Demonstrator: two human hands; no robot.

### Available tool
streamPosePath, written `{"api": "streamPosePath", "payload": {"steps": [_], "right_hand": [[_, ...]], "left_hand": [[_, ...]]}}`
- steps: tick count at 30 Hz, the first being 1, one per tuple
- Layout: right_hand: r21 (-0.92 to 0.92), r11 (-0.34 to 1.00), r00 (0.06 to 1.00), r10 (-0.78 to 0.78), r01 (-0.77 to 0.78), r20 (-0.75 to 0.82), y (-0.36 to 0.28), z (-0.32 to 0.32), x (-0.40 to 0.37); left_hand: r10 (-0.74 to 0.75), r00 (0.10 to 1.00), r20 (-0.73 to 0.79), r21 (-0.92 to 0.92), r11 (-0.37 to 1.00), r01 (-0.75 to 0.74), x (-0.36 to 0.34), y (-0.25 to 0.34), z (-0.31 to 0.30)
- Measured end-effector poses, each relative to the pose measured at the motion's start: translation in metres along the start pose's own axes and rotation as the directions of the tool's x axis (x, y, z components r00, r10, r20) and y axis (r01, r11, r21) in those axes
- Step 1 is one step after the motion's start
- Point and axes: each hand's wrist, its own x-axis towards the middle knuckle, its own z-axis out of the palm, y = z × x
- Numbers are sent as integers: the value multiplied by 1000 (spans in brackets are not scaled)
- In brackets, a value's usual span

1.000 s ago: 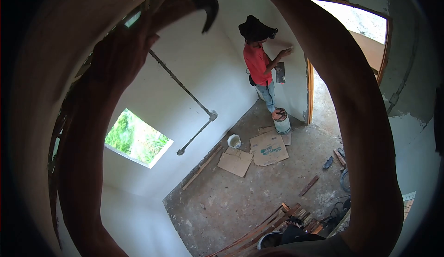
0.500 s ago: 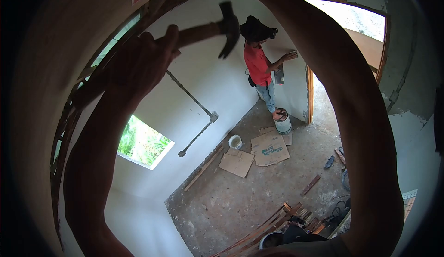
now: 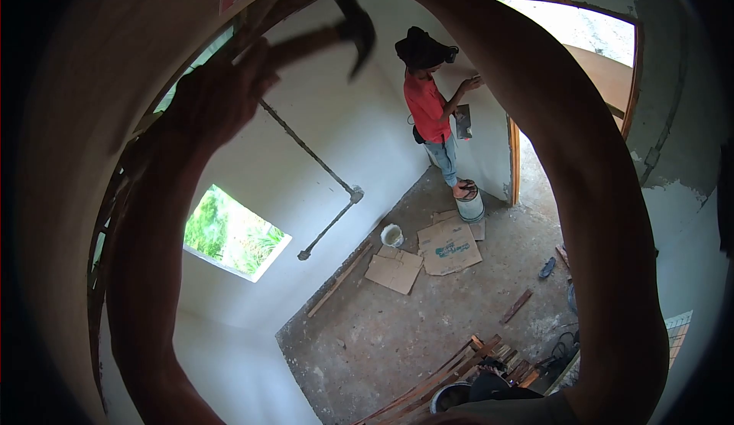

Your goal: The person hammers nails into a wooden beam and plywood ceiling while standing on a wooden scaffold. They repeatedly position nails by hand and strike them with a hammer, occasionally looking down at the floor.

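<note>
My left hand [image 3: 225,92] is raised at the upper left with its fingers wrapped round the wooden handle of a claw hammer [image 3: 306,46]. The dark hammer head points to the right, its claw curving down, slightly blurred. Beside the hand runs the wooden frame [image 3: 264,8] below the ceiling; whether they touch I cannot tell. My right arm arches up the right side, and its hand lies beyond the top edge.
A person in a red shirt [image 3: 427,107] stands on a bucket [image 3: 470,206] by the doorway, holding a flat tool [image 3: 463,122]. Cardboard [image 3: 449,247], a white pail [image 3: 391,235] and a wood pile [image 3: 459,364] are on the floor. A window opening [image 3: 233,234] is at left.
My left hand and the hammer have moved left and slightly, the hammer head also upward. The other person's flat tool has turned and shows more of its face.
</note>
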Motion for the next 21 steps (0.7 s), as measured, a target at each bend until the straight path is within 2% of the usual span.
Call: {"api": "streamPosePath", "payload": {"steps": [1, 2, 3, 4, 7, 11, 14, 16, 18, 19, 21], "right_hand": [[133, 982, 988, 119, -131, 99, -9, -3, -2], [85, 994, 997, 62, -65, 37, -7, 0, -1], [27, 1000, 1000, 0, 0, -25, -4, 2, 2], [-34, 998, 995, -63, 61, -83, -1, 4, 4], [-264, 963, 998, -57, 46, -36, 6, 3, 3], [-185, 981, 995, -79, 66, -62, 10, 7, 4], [-228, 966, 988, -138, 119, -68, 7, 3, 3], [-323, 940, 987, -139, 107, -79, 8, 5, 2], [-350, 935, 997, -68, 50, -40, 12, 5, 2], [-363, 931, 999, -32, 23, -21, 14, 5, 0], [-392, 899, 981, 189, -194, -53, 17, 1, -22]], "left_hand": [[-63, 998, -11, -54, 997, 62, 6, -5, 2], [-127, 992, -20, -110, 986, 124, 8, -8, 3], [-53, 986, -160, -108, 993, 35, 4, -3, 9], [-24, 992, -126, -87, 996, 13, 2, -1, 12], [28, 1000, 12, -18, 999, -28, -2, 6, 2], [-44, 990, -132, 10, 999, 46, 5, -8, 11], [-68, 978, -200, -5, 998, 68, 5, 1, 17], [-23, 995, -97, 92, 995, 32, -1, 5, 14], [44, 998, -33, 150, 988, -38, -4, 2, 13], [-36, 998, -49, 125, 991, 42, 0, -3, 13], [-192, 979, -75, 66, 978, 197, 13, -11, 16]]}}
